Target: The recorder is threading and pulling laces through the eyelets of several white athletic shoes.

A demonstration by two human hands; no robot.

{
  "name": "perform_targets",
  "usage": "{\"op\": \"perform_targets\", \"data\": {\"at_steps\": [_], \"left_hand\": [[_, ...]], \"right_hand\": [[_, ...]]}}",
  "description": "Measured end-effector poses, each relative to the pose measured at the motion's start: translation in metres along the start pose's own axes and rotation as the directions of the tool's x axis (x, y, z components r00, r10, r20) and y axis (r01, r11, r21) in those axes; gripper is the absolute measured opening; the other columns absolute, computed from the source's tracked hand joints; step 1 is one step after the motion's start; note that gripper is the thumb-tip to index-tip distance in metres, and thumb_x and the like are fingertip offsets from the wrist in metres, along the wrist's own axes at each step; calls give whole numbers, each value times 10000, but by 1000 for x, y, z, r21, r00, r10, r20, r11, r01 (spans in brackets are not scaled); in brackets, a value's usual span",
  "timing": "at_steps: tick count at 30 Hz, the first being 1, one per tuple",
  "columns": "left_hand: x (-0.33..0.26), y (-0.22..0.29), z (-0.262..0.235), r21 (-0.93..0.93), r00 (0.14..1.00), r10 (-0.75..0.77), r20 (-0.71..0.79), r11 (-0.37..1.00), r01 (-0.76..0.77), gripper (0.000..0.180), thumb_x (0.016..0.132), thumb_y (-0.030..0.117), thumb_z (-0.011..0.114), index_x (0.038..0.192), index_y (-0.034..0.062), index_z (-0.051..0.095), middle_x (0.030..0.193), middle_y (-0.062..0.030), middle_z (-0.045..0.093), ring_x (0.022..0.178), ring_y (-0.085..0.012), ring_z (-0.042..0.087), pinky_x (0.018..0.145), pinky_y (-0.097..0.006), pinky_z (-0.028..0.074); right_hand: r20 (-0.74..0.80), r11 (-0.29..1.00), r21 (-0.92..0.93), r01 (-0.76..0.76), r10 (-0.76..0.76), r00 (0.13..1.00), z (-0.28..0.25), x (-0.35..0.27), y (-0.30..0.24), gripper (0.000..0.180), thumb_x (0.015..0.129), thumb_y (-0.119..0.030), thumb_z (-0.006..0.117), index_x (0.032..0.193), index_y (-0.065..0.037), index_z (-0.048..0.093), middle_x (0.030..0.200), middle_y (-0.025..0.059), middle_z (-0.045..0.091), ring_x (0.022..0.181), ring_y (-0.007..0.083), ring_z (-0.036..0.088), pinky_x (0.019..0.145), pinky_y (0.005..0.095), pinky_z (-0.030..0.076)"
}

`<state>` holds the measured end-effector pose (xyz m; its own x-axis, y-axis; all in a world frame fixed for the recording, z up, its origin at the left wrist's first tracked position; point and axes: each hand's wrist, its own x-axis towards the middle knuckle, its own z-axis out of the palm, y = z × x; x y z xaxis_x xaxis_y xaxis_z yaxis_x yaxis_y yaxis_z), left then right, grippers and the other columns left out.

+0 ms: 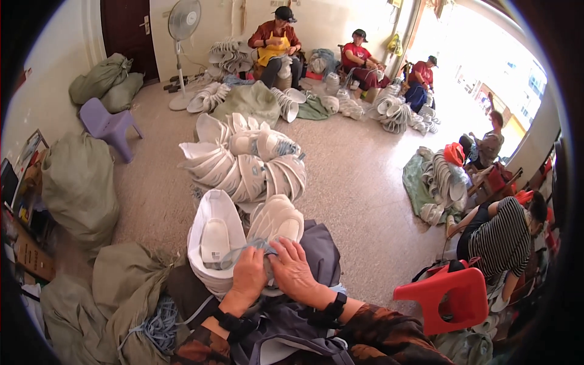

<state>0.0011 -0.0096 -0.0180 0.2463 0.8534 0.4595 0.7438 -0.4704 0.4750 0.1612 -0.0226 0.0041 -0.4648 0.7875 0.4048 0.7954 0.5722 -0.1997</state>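
My left hand (248, 275) and my right hand (292, 269) meet over my lap, both pinching a pale blue-grey shoelace (240, 251) against a white shoe upper (277, 224). A stack of white shoe uppers (210, 240) rests just left of my hands on my lap. My fingers cover the part of the upper being handled. Both wrists wear black straps. A dark grey cloth (319, 252) lies under the shoes on my knees.
A big curved pile of white uppers (243, 161) sits on the floor ahead. Green sacks (79, 188) line the left; a bundle of blue laces (161, 322) lies at lower left. A red plastic chair (453, 298) and a person in a striped shirt (502, 234) are right. Several people (277, 45) work at the back.
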Motion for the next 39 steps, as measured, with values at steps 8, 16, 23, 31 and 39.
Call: {"op": "perform_targets", "data": {"at_steps": [8,16,23,31,39], "left_hand": [[4,-7,-7,-359,972,-233,-18,909,211,112,900,26,597,994,-2,652,932,-176,644,849,-360,636,747,-404,510],[0,-8,-17,-377,956,-286,63,880,288,108,889,105,699,902,0,674,812,-147,671,677,-259,645,646,-368,514],[5,0,-22,-437,966,-258,30,865,245,108,875,101,698,892,7,647,849,-151,653,723,-310,638,653,-391,508],[14,-4,-16,-565,913,-395,100,733,379,157,868,54,682,1015,3,671,940,-123,654,727,-223,623,676,-327,520],[35,-26,-19,-693,916,-219,335,601,398,179,948,13,592,1109,-1,670,898,-48,694,712,-89,597,663,-234,492]], "right_hand": [[-138,983,159,-97,119,983,18,14,2,175,827,-131,658,978,-42,660,1304,128,547,1324,330,442,1139,500,275],[-109,994,111,-13,26,994,-28,-5,11,110,719,-107,669,822,-82,639,1182,81,587,1262,313,483,1092,550,305],[352,836,-411,-363,513,783,-71,-198,162,45,753,-113,674,733,-73,676,996,101,655,1107,311,571,1025,498,355],[151,912,14,-410,404,902,-52,-150,115,247,844,-128,688,1070,-70,610,1044,129,640,1065,333,602,1037,510,360],[8,903,375,-211,225,974,-38,-46,52,206,888,-120,657,1068,-32,610,1014,140,655,1019,333,622,1009,468,404]]}}
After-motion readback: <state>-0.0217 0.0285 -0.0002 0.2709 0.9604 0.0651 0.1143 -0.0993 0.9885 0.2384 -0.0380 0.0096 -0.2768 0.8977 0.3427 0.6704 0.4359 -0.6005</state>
